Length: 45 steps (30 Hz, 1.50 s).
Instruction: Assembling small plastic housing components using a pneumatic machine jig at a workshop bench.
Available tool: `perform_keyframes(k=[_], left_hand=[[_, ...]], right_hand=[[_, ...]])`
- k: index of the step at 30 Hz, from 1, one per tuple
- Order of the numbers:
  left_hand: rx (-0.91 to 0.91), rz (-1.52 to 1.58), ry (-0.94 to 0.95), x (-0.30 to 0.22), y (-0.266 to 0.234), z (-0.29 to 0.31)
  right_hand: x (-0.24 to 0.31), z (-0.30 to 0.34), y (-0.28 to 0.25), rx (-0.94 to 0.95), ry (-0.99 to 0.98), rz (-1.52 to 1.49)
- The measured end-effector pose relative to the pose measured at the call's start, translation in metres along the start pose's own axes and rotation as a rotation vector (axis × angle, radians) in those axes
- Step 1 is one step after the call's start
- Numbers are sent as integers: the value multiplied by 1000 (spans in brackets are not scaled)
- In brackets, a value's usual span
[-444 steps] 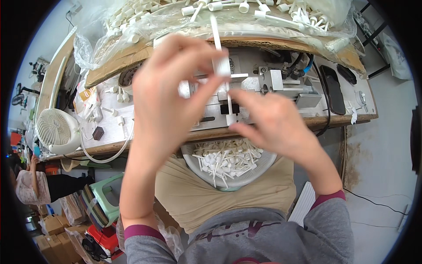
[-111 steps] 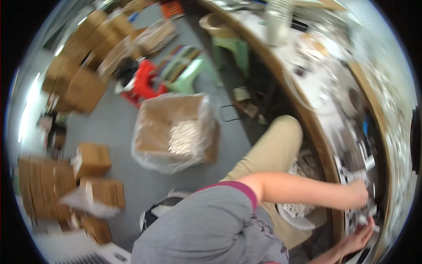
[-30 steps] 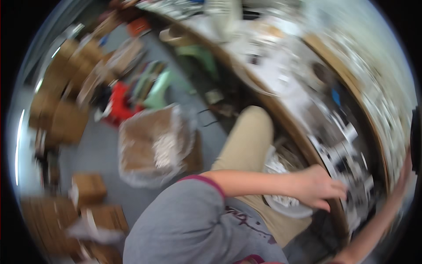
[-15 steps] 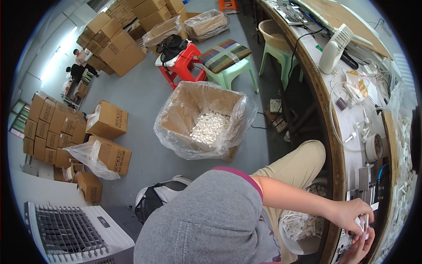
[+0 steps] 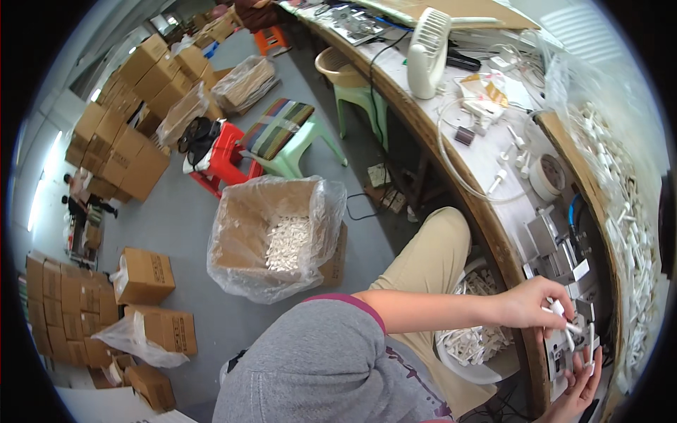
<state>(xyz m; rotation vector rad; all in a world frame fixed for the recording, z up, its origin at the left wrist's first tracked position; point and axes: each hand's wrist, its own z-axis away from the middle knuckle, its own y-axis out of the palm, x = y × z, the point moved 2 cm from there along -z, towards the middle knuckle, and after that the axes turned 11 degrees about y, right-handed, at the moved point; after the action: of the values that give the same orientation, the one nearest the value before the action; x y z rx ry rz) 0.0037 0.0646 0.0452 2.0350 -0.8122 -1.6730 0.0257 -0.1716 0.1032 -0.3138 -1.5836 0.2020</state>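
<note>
My left hand (image 5: 534, 304) is closed on several small white plastic pieces (image 5: 573, 328), which stick out between thumb and fingers. Close below it, at the lower right, my right hand (image 5: 584, 384) holds a slim white plastic stick (image 5: 592, 340) upright at its fingertips. Both hands are over a metal fixture (image 5: 557, 358) on the bench, and the fingers partly cover it. More metal blocks (image 5: 541, 233) stand just beyond my left hand, with a blue tube (image 5: 572, 209) beside them.
A white tub (image 5: 486, 366) of white pieces stands by my leg. On the bench are a fan (image 5: 428, 53), a tape roll (image 5: 547, 176) and a plastic-lined box (image 5: 612, 233) of white parts. A lined carton (image 5: 233, 240), stools (image 5: 293, 148) and stacked cartons (image 5: 137, 166) occupy the floor.
The view has swung to the right. My hands, close together before, are now farther apart, and the white stick shows upright at my right fingertips.
</note>
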Motion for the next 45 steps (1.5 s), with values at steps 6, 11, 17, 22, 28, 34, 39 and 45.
perform_keyframes(k=[6, 11, 17, 22, 28, 34, 39, 45], left_hand=[[-52, 118, 51, 13, 7, -10], [-161, -16, 104, -5, 1, 2], [-156, -104, 73, -10, 5, 10], [-116, -26, 52, -8, 2, 10], [-104, -110, 4, -6, 2, 10], [-105, -139, -2, -2, 5, 6], [-52, -62, 0, 3, 3, 4], [-74, -13, -5, 4, 5, 2]], right_hand=[[-52, 6, -8, -189, -50, -48], [-55, 0, 52, -203, -765, 373], [-59, -7, 77, -237, -857, 662], [-53, 8, 94, -171, -695, 746], [-38, 0, 83, -76, -577, 791], [-25, -4, 70, 47, -530, 1019], [-22, -11, 68, 109, -514, 1039], [-20, -11, 73, 120, -499, 1066]])
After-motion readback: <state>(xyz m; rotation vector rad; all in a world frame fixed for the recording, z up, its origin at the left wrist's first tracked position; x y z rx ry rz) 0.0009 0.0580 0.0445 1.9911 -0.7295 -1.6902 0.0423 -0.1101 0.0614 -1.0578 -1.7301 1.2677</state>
